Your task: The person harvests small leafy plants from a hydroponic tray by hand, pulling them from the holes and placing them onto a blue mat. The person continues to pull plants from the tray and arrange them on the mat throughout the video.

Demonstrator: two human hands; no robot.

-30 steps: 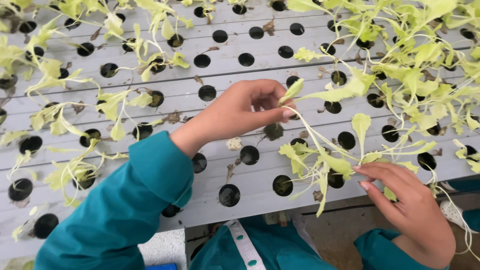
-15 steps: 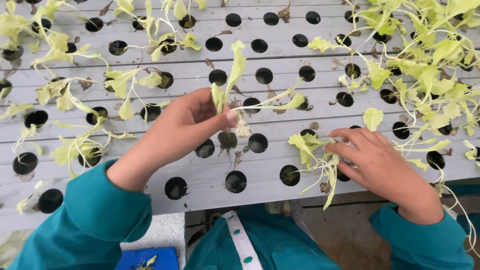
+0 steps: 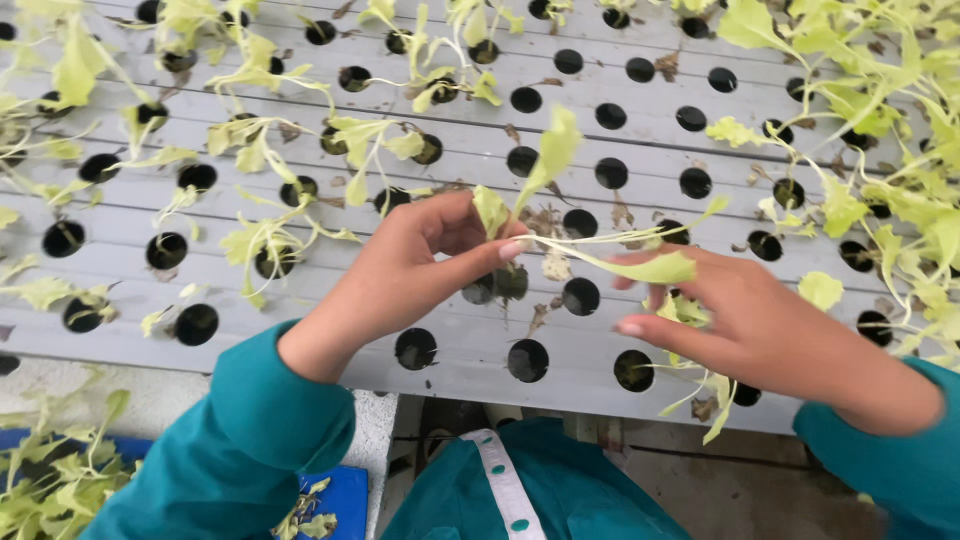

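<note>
The hole-punched grow tray (image 3: 600,135) spans the whole upper part of the view. Seedlings (image 3: 260,240) stand in holes across its left portion and crowd its right edge (image 3: 900,150); the central holes (image 3: 610,115) are mostly unfilled. The left hand (image 3: 420,265) lies over the tray's middle, with a seedling (image 3: 550,160) pinched at its fingertips above a hole (image 3: 510,283). The right hand (image 3: 760,325) lies just right of it, over the tray's near edge, with a bunch of seedlings (image 3: 680,310) under its fingers. Loose seedlings (image 3: 50,480) lie below the tray at lower left, on a flat board (image 3: 335,495).
</note>
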